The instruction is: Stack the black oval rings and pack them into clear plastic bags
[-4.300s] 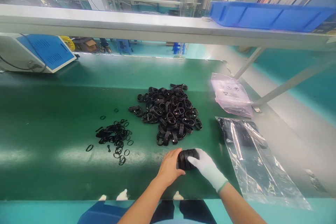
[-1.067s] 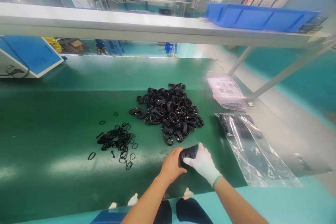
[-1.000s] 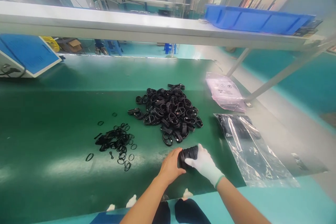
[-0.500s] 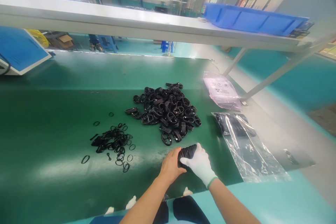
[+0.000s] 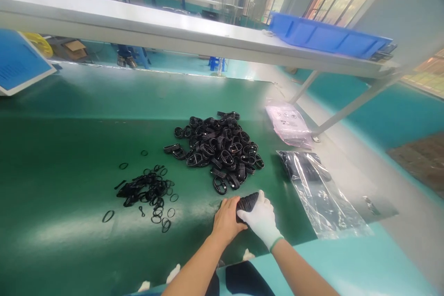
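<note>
My bare left hand [image 5: 225,221] and my right hand [image 5: 261,218], in a white glove with a green cuff, close on opposite sides of a black ribbed bundle [image 5: 247,204]. It looks like coiled black cable, though the fingers cover its ends. Just beyond them on the green mat lies a large heap of coiled black cables [image 5: 222,148], some with metal plugs showing. To the left, black rubber bands [image 5: 147,187] lie in a loose pile, with several scattered around it.
On the right are a clear plastic bag [image 5: 326,199] with black contents and a pink bag [image 5: 287,122]. A white shelf [image 5: 173,32] crosses above the green mat [image 5: 69,148], carrying a blue bin [image 5: 326,34]. A blue-faced box [image 5: 21,62] stands at far left.
The view has shifted a little. Both hands keep hold of the bundle in nearly the same place, and the heap and rubber bands look unchanged.
</note>
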Tool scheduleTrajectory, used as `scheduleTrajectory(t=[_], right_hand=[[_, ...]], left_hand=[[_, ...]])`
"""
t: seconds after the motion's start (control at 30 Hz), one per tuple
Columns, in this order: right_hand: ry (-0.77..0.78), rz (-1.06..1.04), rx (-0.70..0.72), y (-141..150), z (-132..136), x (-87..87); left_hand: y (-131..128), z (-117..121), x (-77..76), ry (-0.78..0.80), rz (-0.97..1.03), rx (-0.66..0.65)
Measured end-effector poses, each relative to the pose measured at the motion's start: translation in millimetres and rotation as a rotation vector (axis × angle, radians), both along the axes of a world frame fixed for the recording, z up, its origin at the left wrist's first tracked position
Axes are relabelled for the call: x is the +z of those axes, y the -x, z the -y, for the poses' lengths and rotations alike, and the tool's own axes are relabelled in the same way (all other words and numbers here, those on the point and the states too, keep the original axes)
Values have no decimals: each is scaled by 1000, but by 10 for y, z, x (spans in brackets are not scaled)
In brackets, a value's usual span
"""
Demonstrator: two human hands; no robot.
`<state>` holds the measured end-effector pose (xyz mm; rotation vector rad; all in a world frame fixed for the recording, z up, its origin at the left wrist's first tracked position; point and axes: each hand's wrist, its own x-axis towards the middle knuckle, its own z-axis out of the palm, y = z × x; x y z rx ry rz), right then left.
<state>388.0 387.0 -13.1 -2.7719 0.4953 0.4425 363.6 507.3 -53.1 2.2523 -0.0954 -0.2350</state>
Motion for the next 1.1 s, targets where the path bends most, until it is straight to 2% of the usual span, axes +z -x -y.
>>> scheduleTrajectory(t=[0.13,0.3,0.47,0.63,0.73,0.83,0.87,0.93,1.03,1.1], right_hand=[[10,-7,1,4,-48,-44],[107,102,-21,41,-126,-125],[157,158,27,46,-165,-190],[182,177,-34,23,-170,-269],[136,149,-28,-26,-158,-231],[-16,110,-45,-127,-95,-46],[-91,99,-73,-166,-46,50],[-277,84,-163,-220,123,279],[-613,57,-341,-141,582,607],[-805,96,-438,60,999,731]], left_hand=[[-6,-6,12,4,0,7],[-10,-8,17,3,10,-5],[-19,-7,8,-13,17,0],[7,22,-27,-39,34,30],[39,52,-100,-63,73,67],[5,102,-94,-89,179,79],[-27,132,-37,-98,226,65],[-109,222,184,-117,310,7],[-236,460,696,-93,332,-147],[-302,711,1002,-12,285,-269]])
